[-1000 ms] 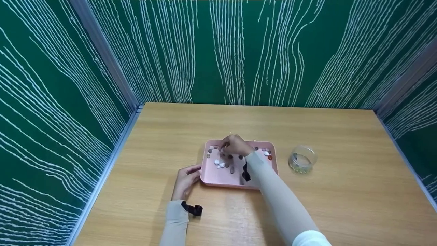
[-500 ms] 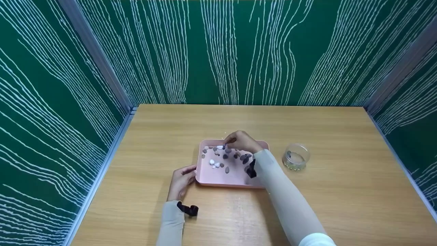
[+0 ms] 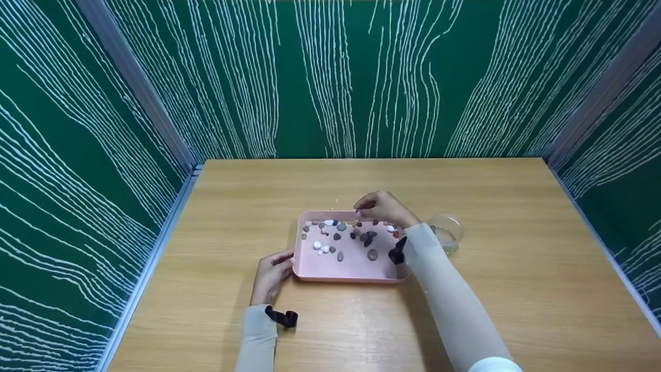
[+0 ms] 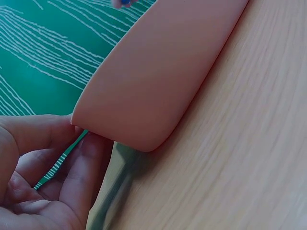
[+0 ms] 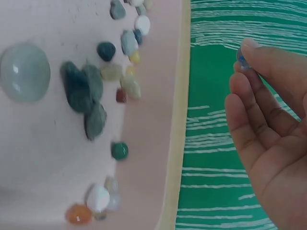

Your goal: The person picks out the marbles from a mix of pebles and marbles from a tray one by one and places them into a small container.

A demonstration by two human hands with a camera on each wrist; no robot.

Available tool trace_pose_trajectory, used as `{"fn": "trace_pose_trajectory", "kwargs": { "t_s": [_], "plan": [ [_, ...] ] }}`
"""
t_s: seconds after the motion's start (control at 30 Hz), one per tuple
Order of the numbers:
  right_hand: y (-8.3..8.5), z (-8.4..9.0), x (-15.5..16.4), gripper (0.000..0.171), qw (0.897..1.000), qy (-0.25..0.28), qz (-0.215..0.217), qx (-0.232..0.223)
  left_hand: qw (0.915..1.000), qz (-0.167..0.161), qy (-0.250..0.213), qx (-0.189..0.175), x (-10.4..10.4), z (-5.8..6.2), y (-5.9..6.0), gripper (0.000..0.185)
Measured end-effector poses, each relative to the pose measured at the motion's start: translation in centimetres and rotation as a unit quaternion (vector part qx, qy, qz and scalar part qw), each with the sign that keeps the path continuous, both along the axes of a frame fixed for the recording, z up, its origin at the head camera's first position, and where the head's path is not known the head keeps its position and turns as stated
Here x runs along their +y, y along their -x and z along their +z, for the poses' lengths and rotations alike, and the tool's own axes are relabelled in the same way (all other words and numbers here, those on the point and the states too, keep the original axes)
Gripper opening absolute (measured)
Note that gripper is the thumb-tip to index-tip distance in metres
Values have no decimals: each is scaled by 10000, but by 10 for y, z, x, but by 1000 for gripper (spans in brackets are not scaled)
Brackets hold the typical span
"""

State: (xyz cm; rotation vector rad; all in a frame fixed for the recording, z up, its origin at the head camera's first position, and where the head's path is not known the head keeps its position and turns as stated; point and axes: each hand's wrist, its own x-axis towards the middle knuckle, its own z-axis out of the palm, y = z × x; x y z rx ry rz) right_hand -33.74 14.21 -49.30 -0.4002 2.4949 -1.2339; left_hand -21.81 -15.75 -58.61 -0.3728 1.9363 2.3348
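Observation:
A pink tray (image 3: 351, 274) holds small pebbles (image 3: 321, 248) in white, grey, dark and other colours, mostly strung along its far side. At the tray's left side, my left hand (image 3: 271, 274) grips the near corner, index finger at the rim and other fingers lower down; the left wrist view shows this tray wall (image 4: 144, 76) up close. My right hand (image 3: 384, 208) is over the far rim. Between its thumb and index finger it pinches a small blue glassy stone (image 5: 243, 59), with the other fingers loosely bent below.
To the right of the tray stands a clear round plastic container (image 3: 448, 235), partly behind the right forearm, with small things inside. The wooden table (image 3: 526, 268) meets green walls (image 3: 310, 103) with white streaks at the back and sides. Tiny pale bits lie beyond the tray.
My right hand has moved rightward along the tray's far side and up to the far rim, uncovering pebbles below. My left hand keeps its hold on the tray. The head view has shifted slightly.

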Motion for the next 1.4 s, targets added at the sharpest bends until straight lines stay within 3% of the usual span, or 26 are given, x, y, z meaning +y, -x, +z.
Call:
{"fn": "trace_pose_trajectory", "kwargs": {
  "t_s": [0.23, 0.57, 1.03, 1.4],
  "plan": [
    [-6, 8, 33, 23, 9987, 48, -28, 507, 10000, 48, -9, -56, 1, 0, 0, 37],
    [-16, 14, 84, 28, 9977, 117, -356, 560, 10000, -26, -55, 4, 1, 0, -3, 39],
    [-38, 9, 155, 39, 9949, -118, -978, 216, 9999, 50, -62, -91, 1, 0, -2, 38],
    [-51, -2, 183, 41, 9933, -169, -1143, 75, 9999, -4, -20, -121, 1, 1, -3, 39]
  ]
}}
